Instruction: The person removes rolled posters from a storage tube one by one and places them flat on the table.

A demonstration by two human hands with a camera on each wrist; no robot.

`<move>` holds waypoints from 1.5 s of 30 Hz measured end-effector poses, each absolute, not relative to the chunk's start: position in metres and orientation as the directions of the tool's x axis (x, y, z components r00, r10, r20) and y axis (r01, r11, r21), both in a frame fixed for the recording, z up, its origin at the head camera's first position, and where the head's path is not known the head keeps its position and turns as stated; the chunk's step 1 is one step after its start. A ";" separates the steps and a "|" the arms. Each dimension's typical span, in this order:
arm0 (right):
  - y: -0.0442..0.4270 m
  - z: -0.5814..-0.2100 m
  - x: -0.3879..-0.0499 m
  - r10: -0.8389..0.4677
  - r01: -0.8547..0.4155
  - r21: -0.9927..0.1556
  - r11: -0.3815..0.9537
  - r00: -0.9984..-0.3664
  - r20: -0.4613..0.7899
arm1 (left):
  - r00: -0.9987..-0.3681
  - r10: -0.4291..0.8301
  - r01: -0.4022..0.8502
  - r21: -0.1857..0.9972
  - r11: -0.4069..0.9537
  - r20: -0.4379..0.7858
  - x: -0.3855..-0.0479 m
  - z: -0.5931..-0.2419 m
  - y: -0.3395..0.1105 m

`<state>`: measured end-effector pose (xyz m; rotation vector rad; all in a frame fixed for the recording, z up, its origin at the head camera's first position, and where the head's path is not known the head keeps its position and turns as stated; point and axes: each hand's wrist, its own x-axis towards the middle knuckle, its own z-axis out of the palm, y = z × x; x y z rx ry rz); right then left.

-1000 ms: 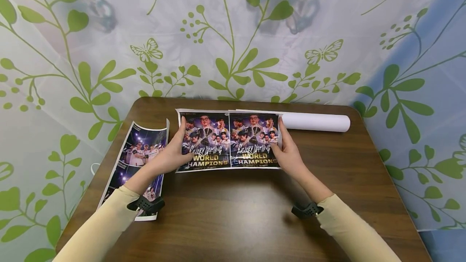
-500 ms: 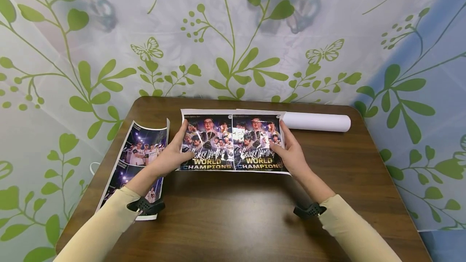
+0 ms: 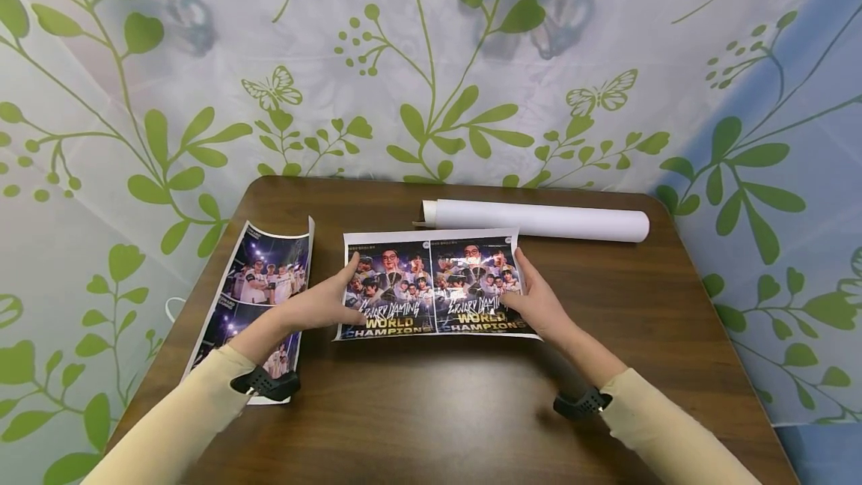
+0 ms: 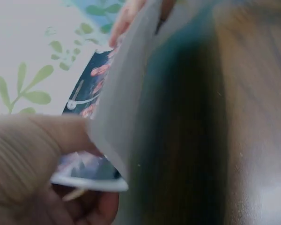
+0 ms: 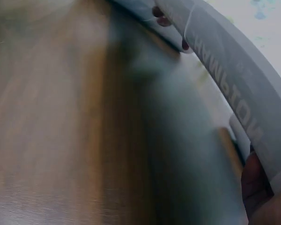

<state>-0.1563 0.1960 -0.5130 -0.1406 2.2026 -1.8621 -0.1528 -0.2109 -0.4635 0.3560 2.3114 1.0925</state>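
Note:
Between both hands, in the head view, is a glossy poster sheet (image 3: 404,283) printed with two matching panels that read WORLD CHAMPIONS. My left hand (image 3: 330,302) pinches its left edge, thumb on the printed face and the other fingers partly hidden behind. At the right edge my right hand (image 3: 535,302) grips it the same way. From the left wrist view the sheet (image 4: 124,93) is seen edge-on, bent, with the left thumb on it. The right wrist view shows the lower edge of the sheet (image 5: 239,89) raised off the table, lettering showing through its back.
A rolled white paper tube (image 3: 539,220) lies along the back of the brown wooden table (image 3: 444,418). To the left rests another printed sheet (image 3: 263,275), its top corners curling up, partly under the left forearm. A leaf-patterned curtain (image 3: 377,96) hangs behind the table.
Both hands have drawn the poster sheet toward the body and slightly right, off the rolled tube, whose left end now shows. The sheet at left stays put.

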 end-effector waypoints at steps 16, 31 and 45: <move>0.177 -0.527 -0.145 -0.265 0.065 -0.833 0.549 -0.932 -0.248 | -0.845 0.280 0.260 0.107 0.960 -0.455 -0.159 -0.470 -0.188; 0.179 -0.520 -0.143 -0.285 -0.201 -0.381 0.902 -0.942 -0.178 | -0.810 0.273 0.278 0.070 0.958 -0.519 -0.166 -0.470 -0.188; 0.188 -0.528 -0.139 -0.453 -0.451 -0.115 0.885 -0.892 0.008 | -0.834 0.344 0.412 -0.071 0.909 -0.431 -0.164 -0.467 -0.185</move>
